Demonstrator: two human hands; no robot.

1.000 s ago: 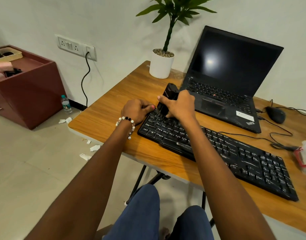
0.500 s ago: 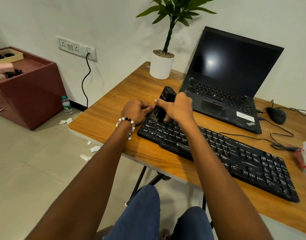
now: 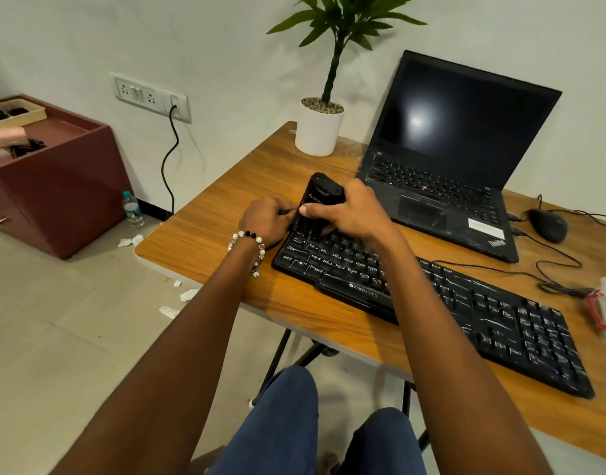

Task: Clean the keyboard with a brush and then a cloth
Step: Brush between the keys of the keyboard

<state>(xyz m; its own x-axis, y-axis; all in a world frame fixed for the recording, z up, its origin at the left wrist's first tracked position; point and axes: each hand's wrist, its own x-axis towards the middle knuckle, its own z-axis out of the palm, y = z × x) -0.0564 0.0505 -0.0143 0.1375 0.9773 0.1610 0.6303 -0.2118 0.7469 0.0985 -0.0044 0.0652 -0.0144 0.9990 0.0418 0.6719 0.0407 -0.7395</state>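
Head view: right hand [image 3: 349, 214] is gripping the black brush [image 3: 320, 200], fingers wrapped round its body, bristle end pressing down on the keyboard [image 3: 432, 296] at its far-left corner. Left hand [image 3: 265, 219] is sitting curled just beside that corner, fingertips touching the brush's lower side; whether it is pinching anything, cannot tell. Keyboard's long axis is running from the brush toward lower right, so most uncleaned keys are lying rightward. No cloth identifiable.
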